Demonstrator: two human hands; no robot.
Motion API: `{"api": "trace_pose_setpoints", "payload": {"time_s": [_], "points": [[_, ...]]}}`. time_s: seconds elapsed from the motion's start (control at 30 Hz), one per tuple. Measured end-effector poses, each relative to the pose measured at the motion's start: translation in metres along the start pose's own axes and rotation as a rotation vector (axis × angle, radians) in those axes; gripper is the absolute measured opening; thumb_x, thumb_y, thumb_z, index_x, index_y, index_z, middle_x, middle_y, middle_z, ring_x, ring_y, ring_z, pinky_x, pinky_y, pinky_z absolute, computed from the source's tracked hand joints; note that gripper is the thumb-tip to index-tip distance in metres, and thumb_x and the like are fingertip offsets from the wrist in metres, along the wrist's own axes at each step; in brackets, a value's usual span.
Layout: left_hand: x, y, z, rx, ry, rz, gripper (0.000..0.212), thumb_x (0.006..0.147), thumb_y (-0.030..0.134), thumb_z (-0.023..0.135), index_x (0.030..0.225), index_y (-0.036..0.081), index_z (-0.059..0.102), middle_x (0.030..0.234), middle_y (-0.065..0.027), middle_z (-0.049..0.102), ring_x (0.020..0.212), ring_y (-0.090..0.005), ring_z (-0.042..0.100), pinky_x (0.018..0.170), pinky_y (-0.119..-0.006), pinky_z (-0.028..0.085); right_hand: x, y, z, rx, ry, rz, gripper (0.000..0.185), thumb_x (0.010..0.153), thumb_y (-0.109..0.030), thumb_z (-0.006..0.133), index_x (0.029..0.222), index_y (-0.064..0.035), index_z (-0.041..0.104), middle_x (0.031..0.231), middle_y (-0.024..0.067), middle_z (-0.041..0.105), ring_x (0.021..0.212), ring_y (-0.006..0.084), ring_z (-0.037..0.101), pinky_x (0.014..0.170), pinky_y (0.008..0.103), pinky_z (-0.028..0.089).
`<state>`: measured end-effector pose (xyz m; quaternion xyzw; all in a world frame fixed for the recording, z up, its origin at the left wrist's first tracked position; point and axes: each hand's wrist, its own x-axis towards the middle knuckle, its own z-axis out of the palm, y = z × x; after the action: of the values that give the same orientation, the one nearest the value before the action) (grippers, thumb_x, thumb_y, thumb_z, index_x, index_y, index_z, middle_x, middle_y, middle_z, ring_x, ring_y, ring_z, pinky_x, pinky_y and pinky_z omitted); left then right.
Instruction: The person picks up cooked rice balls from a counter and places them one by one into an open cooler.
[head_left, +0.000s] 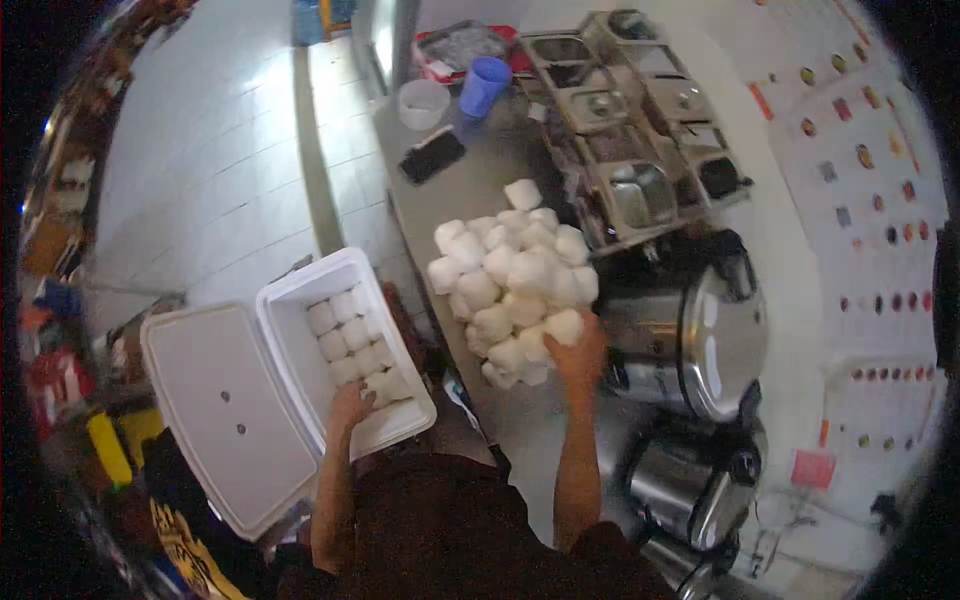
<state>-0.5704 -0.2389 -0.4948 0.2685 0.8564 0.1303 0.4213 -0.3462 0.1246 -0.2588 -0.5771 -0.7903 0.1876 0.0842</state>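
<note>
A large heap of white, rounded, wrapped-looking pieces (517, 277) lies on the metal counter (420, 202) before me. My right hand (586, 351) grips one white piece (564, 327) at the near right edge of the heap. To the left is an open white plastic box (281, 315), with white pieces (352, 334) set in rows inside it. My left hand (354, 405) reaches into the near end of the box and touches a piece there; whether its fingers grip it is hard to tell. The box's white lid (232, 420) lies against its left side.
Behind the heap stand a blue cup (485, 86), a clear plastic tub (424, 105), a black phone-like object (433, 156) and a red tray (517, 52). Metal food pans (641, 195) fill a rack at the back right. Several steel lidded pots (720, 337) line the right side.
</note>
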Motion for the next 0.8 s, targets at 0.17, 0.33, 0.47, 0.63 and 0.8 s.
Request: {"api": "trace_pose_setpoints", "payload": {"time_s": [0.17, 0.33, 0.47, 0.63, 0.8], "points": [[-0.04, 0.026, -0.029, -0.038, 0.178, 0.091, 0.038, 0.095, 0.04, 0.066, 0.108, 0.005, 0.073, 0.109, -0.0184, 0.073, 0.106, -0.0394, 0.068, 0.094, -0.049, 0.053, -0.023, 0.126, -0.002, 0.826, -0.152, 0.125, 0.067, 0.084, -0.036, 0.083, 0.137, -0.003, 0.056, 0.124, 0.0127, 0.061, 0.111, 0.0285, 0.062, 0.092, 0.0407, 0.053], [-0.082, 0.188, -0.113, -0.193, 0.494, 0.215, 0.017, 0.088, 0.02, 0.072, 0.09, 0.003, 0.069, 0.089, -0.0182, 0.071, 0.09, -0.0407, 0.067, 0.082, -0.05, 0.052, -0.051, 0.134, -0.025, 0.826, -0.264, 0.116, 0.074, 0.085, -0.052, 0.075, 0.138, -0.0038, 0.056, 0.118, 0.0118, 0.061, 0.102, 0.0226, 0.064, 0.08, 0.0332, 0.057], [-0.023, 0.29, -0.115, -0.188, 0.598, 0.599, 0.047, 0.08, 0.01, 0.073, 0.124, 0.004, 0.061, 0.117, -0.0224, 0.063, 0.116, -0.0428, 0.058, 0.096, -0.051, 0.047, -0.045, 0.118, -0.033, 0.888, -0.299, 0.049, 0.079, 0.084, -0.055, 0.076, 0.139, -0.0029, 0.054, 0.119, 0.0117, 0.061, 0.1, 0.0222, 0.065, 0.078, 0.0327, 0.057], [0.058, 0.408, -0.105, 0.127, 0.38, 0.893, 0.091, 0.067, 0.02, 0.084, 0.151, 0.012, 0.049, 0.146, -0.0224, 0.052, 0.137, -0.0452, 0.046, 0.12, -0.06, 0.028, -0.058, 0.06, -0.056, 0.829, -0.461, -0.127, 0.098, 0.073, -0.063, 0.082, 0.142, 0.0001, 0.051, 0.118, 0.0121, 0.062, 0.105, 0.0241, 0.065, 0.082, 0.0349, 0.058], [0.091, 0.415, -0.061, 0.224, 0.177, 0.81, 0.087, 0.063, 0.023, 0.088, 0.143, 0.013, 0.056, 0.143, -0.0206, 0.053, 0.136, -0.0428, 0.047, 0.117, -0.056, 0.033, -0.09, 0.027, -0.055, 0.826, -0.603, -0.056, 0.101, 0.07, -0.061, 0.084, 0.144, 0.0002, 0.051, 0.125, 0.0148, 0.06, 0.113, 0.0275, 0.063, 0.093, 0.0399, 0.052]]}}
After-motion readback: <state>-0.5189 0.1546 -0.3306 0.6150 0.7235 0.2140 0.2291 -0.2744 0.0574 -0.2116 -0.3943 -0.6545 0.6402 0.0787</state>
